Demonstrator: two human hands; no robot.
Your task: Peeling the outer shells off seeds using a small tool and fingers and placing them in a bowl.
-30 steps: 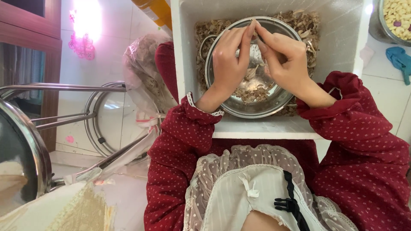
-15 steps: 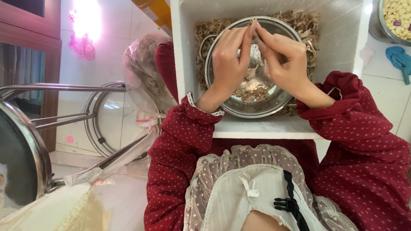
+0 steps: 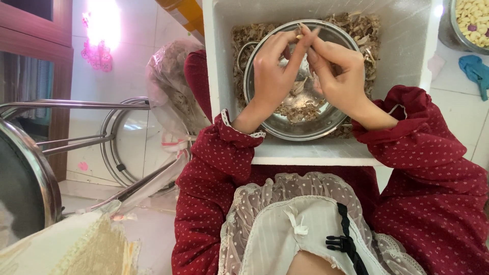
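Nearest, both hands work over a steel bowl (image 3: 300, 127) of papery peelings inside a white foam box (image 3: 402, 46). Left hand (image 3: 272, 76) and right hand (image 3: 341, 76) pinch one garlic clove (image 3: 300, 35) at their fingertips. It looks light, firm and slippery-skinned, best gripped by its ends.

My sleeves (image 3: 219, 153): dark red, small white dots, white lace cuffs. My apron (image 3: 300, 224): cream, beige lace trim, black buckle. Bowl (image 3: 300, 130): shiny silver. Box (image 3: 316, 153): white. Husks (image 3: 356, 25): pale brown. Cloth (image 3: 476, 71): teal. Floor tiles (image 3: 127, 56): white. Cabinet (image 3: 30, 30): reddish brown.
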